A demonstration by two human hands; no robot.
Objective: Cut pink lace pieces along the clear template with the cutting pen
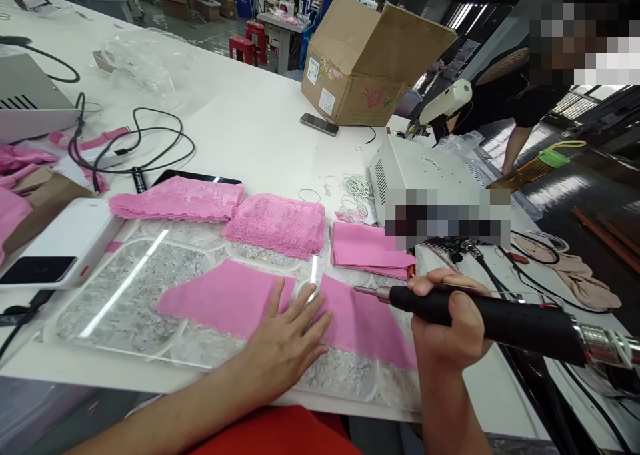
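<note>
My left hand (pixel 287 338) lies flat with spread fingers, bridging two flat pink fabric pieces on a clear, patterned board (pixel 125 308). Under its fingertips are the inner ends of the left piece (pixel 225 298) and the right piece (pixel 370 325). My right hand (pixel 453 325) is wrapped round a black handheld tool (pixel 520 318) with a thin metal tip, like a soldering iron or hot welding pen. The tip points left, over the upper part of the right piece. Whether it touches the fabric I cannot tell.
Folded pink lace (pixel 280 225) and a stack of plain pink fabric (pixel 367 248) lie behind the board. A grey machine box (pixel 420 168), a cardboard box (pixel 360 75) and a phone (pixel 319 124) stand beyond. Black cables (pixel 133 138) and a white device (pixel 65 241) are at left. A person stands at right.
</note>
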